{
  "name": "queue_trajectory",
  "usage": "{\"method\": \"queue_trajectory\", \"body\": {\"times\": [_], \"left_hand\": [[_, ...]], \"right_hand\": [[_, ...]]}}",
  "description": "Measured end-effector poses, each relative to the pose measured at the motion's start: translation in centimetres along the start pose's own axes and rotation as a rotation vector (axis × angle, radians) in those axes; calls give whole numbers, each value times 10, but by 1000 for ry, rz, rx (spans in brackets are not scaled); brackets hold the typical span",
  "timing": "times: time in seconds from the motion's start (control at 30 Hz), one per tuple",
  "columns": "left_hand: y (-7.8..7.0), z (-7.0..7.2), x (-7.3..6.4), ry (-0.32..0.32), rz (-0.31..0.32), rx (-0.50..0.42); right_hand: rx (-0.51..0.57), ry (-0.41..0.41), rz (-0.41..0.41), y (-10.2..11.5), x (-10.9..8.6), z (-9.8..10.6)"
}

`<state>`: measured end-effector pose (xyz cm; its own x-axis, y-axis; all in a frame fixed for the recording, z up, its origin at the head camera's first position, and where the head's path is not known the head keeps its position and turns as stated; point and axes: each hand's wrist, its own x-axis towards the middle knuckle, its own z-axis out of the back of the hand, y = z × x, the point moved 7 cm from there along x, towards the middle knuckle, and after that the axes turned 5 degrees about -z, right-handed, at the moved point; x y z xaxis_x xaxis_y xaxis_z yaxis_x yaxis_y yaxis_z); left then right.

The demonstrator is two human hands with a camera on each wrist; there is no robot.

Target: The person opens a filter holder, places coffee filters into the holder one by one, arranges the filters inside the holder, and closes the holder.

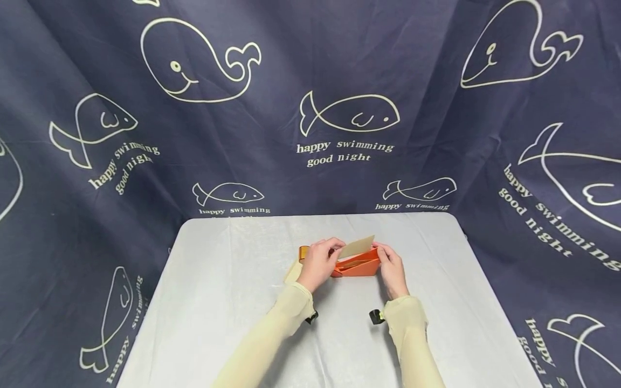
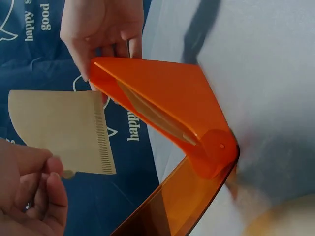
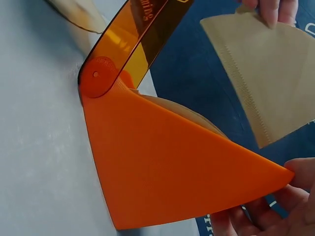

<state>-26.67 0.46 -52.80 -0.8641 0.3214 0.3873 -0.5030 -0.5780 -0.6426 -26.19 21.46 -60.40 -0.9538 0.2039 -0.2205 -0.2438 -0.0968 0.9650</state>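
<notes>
My left hand (image 1: 317, 262) pinches a brown paper coffee filter (image 2: 61, 128) by its edge, its crimped seam facing the holder. The filter is in the air above an orange coffee filter holder (image 3: 172, 167). More brown filters (image 2: 156, 112) sit inside the holder's open pocket. The holder's hinged amber see-through lid (image 3: 142, 37) is swung open toward the left hand's side. With fingers and thumb, my right hand (image 1: 392, 269) grips the holder's pointed right end. The holder stands on the table.
A pale beige see-through piece (image 1: 293, 272) lies on the white table (image 1: 218, 302), left of the holder and partly behind the left hand. A dark blue curtain (image 1: 271, 64) with whale and fish drawings surrounds the table's back and sides. Small black devices (image 1: 376, 316) sit at the wrists.
</notes>
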Motion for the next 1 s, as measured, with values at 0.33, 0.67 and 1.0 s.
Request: {"method": "queue_trajectory", "body": {"times": [0.33,0.67,1.0], "left_hand": [[6,-20,1,17,20,65],[4,-33,1,66,8,179],[10,-54,-4,150,14,255]], "right_hand": [[6,19,-1,-4,2,-1],[37,21,9,-5,1,-1],[46,24,6,-8,3,-1]]}}
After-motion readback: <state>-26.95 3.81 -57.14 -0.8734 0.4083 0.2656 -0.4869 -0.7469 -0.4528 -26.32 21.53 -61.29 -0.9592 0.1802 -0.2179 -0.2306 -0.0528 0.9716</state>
